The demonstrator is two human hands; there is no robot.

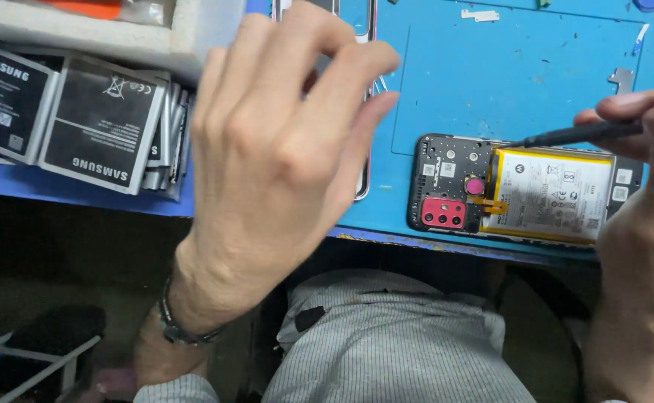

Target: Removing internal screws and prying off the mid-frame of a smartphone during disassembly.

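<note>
A smooth blue mat (506, 82) with a faint recessed rectangle covers the desk across the upper right of the frame. On it, right of centre, lies an opened phone (521, 190) with its back removed: a dark rounded frame, a flat pale battery (554, 192) edged in yellow filling most of it, a dark circuit area at its left end with a red camera block (444, 213) and a small round pink part (475, 186) joined to a yellow flex strip.

The right hand (644, 224) enters from the right edge, fingers pressed together around a thin black tool (580, 134); the tool's tip rests at the upper left corner of the battery. The left hand (274, 157) fills the centre of the frame, raised above the desk, fingers loosely spread and slightly curled, holding nothing; a dark band (177, 321) circles its wrist.

At upper left a fanned stack of flat grey phone batteries (80, 123) sits beside a pale foam-like box (118, 33). A narrow phone frame (364, 112) shows behind the left hand. Striped grey fabric (394, 343) lies at the bottom centre
</note>
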